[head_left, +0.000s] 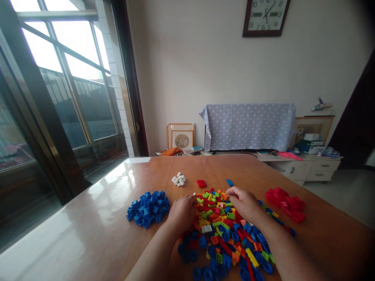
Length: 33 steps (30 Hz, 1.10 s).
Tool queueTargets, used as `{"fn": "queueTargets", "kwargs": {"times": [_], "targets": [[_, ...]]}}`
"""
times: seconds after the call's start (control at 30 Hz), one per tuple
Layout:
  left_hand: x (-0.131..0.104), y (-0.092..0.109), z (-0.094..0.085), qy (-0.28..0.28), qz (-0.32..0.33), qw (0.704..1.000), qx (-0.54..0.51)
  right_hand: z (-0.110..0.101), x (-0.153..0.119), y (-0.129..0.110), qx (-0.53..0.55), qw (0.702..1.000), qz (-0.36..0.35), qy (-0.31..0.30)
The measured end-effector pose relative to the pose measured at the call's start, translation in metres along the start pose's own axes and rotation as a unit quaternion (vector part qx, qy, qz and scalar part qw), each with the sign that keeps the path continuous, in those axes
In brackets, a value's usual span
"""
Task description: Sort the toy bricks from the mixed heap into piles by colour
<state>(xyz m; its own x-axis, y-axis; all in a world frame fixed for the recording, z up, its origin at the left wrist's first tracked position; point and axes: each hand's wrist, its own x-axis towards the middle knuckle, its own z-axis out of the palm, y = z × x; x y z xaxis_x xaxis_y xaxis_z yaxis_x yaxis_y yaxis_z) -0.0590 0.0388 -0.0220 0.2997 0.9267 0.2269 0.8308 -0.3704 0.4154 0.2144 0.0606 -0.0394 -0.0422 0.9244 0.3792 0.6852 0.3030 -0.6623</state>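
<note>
Where the mixed pile of toy bricks (218,224) comes closest to my view, I see blue wheels (207,273) at its edge and a yellow brick (252,257) to their right. The pile spreads over the brown table (96,234), with a white brick (206,229) lying near its middle. Farther in, the left hand (182,212) is at the pile's left side, fingers curled and its back toward me; a small white piece (194,194) shows right by its fingertips, but I cannot tell whether it is gripped. The right hand (243,201) reaches over the far right part, thumb and fingers bent and partly closed, near some orange pieces (226,197); I can't make out whether it has hold of any. To the left I have a blue heap (149,208), to the right a red heap (285,205). Beyond the pile sit two red bricks (201,183), a blue brick (230,182) and a white cluster (178,179). Past the table I get a white cabinet (322,166), a dotted grey cloth (249,125) and, high on the wall, a clock (266,17).
</note>
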Motion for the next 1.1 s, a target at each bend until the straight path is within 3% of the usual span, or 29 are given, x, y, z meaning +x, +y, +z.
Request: {"fn": "queueTargets", "kwargs": {"times": [0.13,0.27,0.47,0.6,0.73,0.87,0.97,1.1], "targets": [[-0.001,0.006,-0.004,-0.003,-0.004,1.0,0.007,-0.002,0.0,-0.003,0.05,0.997,0.032,0.05],[-0.002,0.007,-0.004,0.001,0.012,1.0,0.018,0.0,-0.001,-0.014,0.057,0.997,0.03,0.052],[-0.003,0.006,0.0,-0.003,0.028,0.999,0.036,-0.004,0.004,-0.047,0.022,0.999,-0.028,-0.041],[-0.005,0.008,-0.001,-0.006,0.021,0.999,0.032,0.004,0.019,-0.059,-0.057,0.985,-0.069,-0.146],[-0.006,0.005,0.003,0.013,0.024,0.999,0.035,0.028,0.039,-0.053,-0.151,0.96,-0.104,-0.213],[-0.007,0.001,0.008,-0.004,0.023,0.999,0.041,0.048,0.045,-0.04,-0.178,0.946,-0.111,-0.249],[-0.007,0.001,0.007,-0.019,0.014,0.999,0.038,0.048,0.039,-0.036,-0.188,0.938,-0.115,-0.267],[-0.007,0.003,0.005,-0.021,0.007,0.999,0.033,0.033,0.027,-0.038,-0.173,0.936,-0.124,-0.279]]}}
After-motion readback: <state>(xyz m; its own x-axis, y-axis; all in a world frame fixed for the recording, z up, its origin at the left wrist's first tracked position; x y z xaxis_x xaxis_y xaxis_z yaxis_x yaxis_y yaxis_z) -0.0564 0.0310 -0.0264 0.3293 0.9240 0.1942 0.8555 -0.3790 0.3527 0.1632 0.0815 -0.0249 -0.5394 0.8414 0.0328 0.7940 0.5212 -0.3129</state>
